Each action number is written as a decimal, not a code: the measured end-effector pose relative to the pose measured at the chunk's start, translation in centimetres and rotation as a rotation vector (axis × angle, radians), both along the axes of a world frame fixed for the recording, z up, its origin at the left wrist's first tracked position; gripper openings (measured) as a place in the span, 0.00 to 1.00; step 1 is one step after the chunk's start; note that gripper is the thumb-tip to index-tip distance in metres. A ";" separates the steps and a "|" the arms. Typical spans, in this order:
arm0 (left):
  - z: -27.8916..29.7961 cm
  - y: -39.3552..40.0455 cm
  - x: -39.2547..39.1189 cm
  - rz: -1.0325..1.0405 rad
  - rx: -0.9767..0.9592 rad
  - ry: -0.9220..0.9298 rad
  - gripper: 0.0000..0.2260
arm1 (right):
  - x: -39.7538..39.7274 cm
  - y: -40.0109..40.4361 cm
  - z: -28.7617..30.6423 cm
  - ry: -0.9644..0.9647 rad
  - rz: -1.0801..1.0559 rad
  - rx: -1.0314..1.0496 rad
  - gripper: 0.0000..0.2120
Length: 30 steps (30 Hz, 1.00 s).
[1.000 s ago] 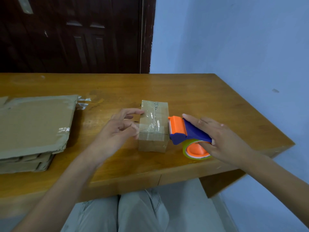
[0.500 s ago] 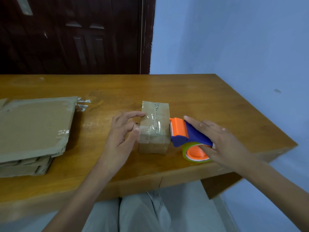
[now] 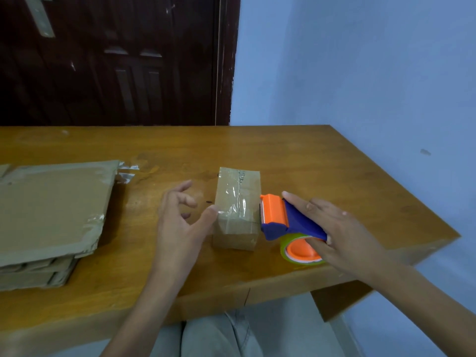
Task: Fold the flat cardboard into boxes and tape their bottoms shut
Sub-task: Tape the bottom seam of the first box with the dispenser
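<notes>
Right fingers [image 3: 296,199] grip tape dispenser [image 3: 286,220] beside box [image 3: 238,202]; left thumb [image 3: 210,215] touches it.

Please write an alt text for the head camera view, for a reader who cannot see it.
A person's right hand holds an orange-and-blue tape dispenser against the right side of a small taped brown cardboard box on a wooden table; the left hand's thumb touches the box's left side. A stack of flat cardboard lies at the left.

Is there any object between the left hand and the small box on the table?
Nothing visible does. The left hand is beside the small box, its thumb at the box's left edge. Only bare table lies between. The tape dispenser is on the box's other side.
</notes>
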<state>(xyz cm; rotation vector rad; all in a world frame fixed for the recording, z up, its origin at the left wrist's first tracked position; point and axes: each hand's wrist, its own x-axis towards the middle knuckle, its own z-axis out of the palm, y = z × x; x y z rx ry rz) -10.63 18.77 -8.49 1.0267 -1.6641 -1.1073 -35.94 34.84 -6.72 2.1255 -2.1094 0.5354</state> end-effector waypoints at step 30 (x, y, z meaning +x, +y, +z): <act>0.0 -1.7 0.5 -0.284 -0.697 -0.220 0.16 | 0.2 -0.7 0.7 -0.115 -0.044 0.093 0.47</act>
